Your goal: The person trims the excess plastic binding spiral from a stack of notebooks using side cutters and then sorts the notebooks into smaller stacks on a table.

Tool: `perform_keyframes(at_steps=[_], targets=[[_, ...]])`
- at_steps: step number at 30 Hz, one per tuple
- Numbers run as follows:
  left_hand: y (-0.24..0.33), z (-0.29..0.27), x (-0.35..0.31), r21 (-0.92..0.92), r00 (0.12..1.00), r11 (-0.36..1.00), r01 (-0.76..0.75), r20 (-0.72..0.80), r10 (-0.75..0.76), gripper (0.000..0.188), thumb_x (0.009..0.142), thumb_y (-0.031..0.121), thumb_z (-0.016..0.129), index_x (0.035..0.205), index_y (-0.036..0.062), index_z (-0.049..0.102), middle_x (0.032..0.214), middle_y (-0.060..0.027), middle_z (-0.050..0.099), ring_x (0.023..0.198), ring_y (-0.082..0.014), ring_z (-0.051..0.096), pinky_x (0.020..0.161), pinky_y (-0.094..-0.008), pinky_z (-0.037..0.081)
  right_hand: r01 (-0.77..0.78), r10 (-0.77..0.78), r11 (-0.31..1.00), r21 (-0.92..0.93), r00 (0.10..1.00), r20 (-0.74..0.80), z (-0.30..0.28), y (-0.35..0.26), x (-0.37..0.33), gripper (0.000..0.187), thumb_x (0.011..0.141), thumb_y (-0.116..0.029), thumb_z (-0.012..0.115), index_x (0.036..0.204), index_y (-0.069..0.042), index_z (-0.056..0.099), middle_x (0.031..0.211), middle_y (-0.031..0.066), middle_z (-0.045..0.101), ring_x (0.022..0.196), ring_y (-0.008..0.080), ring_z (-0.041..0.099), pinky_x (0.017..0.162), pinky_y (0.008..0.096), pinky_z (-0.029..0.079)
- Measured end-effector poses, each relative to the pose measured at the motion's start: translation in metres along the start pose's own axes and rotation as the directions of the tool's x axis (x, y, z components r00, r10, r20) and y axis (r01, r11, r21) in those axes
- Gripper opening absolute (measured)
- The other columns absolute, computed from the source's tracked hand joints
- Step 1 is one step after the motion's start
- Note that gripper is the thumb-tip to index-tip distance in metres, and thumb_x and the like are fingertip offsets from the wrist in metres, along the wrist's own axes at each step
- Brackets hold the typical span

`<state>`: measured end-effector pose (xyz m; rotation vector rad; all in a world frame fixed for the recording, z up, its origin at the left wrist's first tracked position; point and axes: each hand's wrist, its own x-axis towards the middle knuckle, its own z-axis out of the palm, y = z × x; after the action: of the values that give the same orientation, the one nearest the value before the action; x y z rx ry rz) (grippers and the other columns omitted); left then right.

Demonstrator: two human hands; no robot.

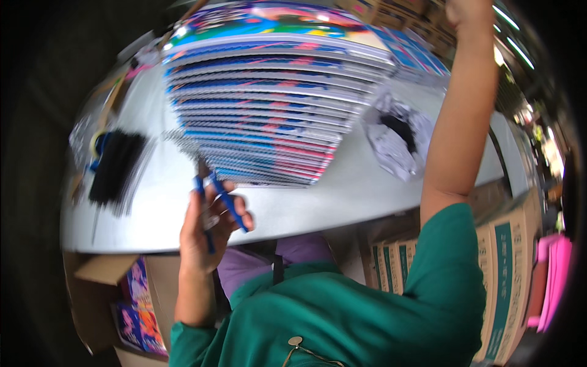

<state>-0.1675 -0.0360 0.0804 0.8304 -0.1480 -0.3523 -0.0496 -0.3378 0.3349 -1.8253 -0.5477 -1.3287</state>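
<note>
1. Pale grey table [342, 208] fills most of the view, curved by the fisheye lens, and the whole shot is a bit motion-blurred, so fine detail is soft.
2. Right in the middle of it sits a fanned-out stack of spiral-bound notebooks [269, 110] with bright blue, pink and multicoloured covers, their wire edges stepping down toward the person.
3. Left hand [208, 229] is up at the near edge of the table, fingers curled shut around a pair of blue-handled pliers [215, 199]. The tool's dark nose points up at the bottom of the stack, just beside the lowest wire spines; can't tell through the blur whether it actually touches them.
4. Right arm [465, 116] goes straight up along the right side of the picture. Right hand [468, 12] is cut off at the top edge, so whether it's open or holding anything, I can't tell.
5. Black bundle [116, 165] lies on the left part of the table, well apart from the stack; too smeared to say what it is.
6. Crumpled piece of silvery-white wrapping [397, 137] with a dark patch in it sits to the right of the stack, near the raised arm.
7. Under the table on the left: an open cardboard box [101, 269] with colourful covers showing inside.
8. On the right, more cardboard boxes [501, 275] with teal print stand in a row, and something bright pink [553, 275] is beside them at the far edge.
9. Person is wearing a green top [342, 318].
</note>
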Motion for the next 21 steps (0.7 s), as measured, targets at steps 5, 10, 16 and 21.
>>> perform_keyframes(at_steps=[5, 10, 16, 21], targets=[[0.002, -0.016, -0.002, -0.085, 0.991, 0.995, 0.061, -0.11, -0.07, 0.049, 0.096, 0.046, 0.03, 0.113, 0.0039, 0.049, 0.09, -0.0128, 0.055, 0.079, -0.0261, 0.06, 0.071, -0.0383, 0.051, -0.281, 0.281, 0.91, -0.306, 0.959, -0.042, -0.109, 0.164, -0.101, 0.025, 0.079, -0.026, 0.072, 0.084, -0.002, 0.068, 0.068, -0.0051, 0.057, 0.062, 0.0035, 0.046, 0.056, 0.0201, 0.037], [0.0, -0.013, 0.006, -0.07, 0.988, 0.993, 0.093, -0.117, -0.1, 0.048, 0.095, 0.045, 0.033, 0.114, 0.0041, 0.048, 0.091, -0.0125, 0.055, 0.081, -0.0251, 0.059, 0.073, -0.0382, 0.05, -0.5, 0.646, 0.424, -0.755, 0.751, -0.134, -0.155, 0.213, -0.166, 0.03, 0.075, -0.037, 0.072, 0.082, -0.008, 0.069, 0.078, 0.0064, 0.068, 0.073, 0.0163, 0.062, 0.069, 0.0282, 0.046], [0.007, -0.006, 0.0, -0.034, 0.998, 0.999, 0.005, -0.055, -0.006, 0.05, 0.095, 0.046, 0.032, 0.117, 0.0034, 0.046, 0.091, -0.0129, 0.054, 0.079, -0.0249, 0.057, 0.072, -0.0383, 0.048, -0.297, 0.317, 0.765, -0.572, 0.946, -0.067, -0.111, 0.161, -0.13, 0.028, 0.08, -0.031, 0.068, 0.082, -0.004, 0.068, 0.081, 0.0074, 0.069, 0.076, 0.0173, 0.063, 0.072, 0.0284, 0.046], [0.024, 0.024, -0.001, -0.069, 0.97, 0.973, -0.218, 0.097, 0.224, 0.058, 0.095, 0.05, 0.028, 0.127, 0.0018, 0.037, 0.092, -0.0141, 0.053, 0.079, -0.0264, 0.056, 0.072, -0.0396, 0.045, 0.208, -0.203, 0.96, 0.189, 0.978, -0.042, -0.01, -0.001, -0.099, 0.02, 0.08, -0.015, 0.068, 0.091, 0.001, 0.067, 0.087, 0.0068, 0.068, 0.077, 0.012, 0.062, 0.071, 0.0242, 0.047]])
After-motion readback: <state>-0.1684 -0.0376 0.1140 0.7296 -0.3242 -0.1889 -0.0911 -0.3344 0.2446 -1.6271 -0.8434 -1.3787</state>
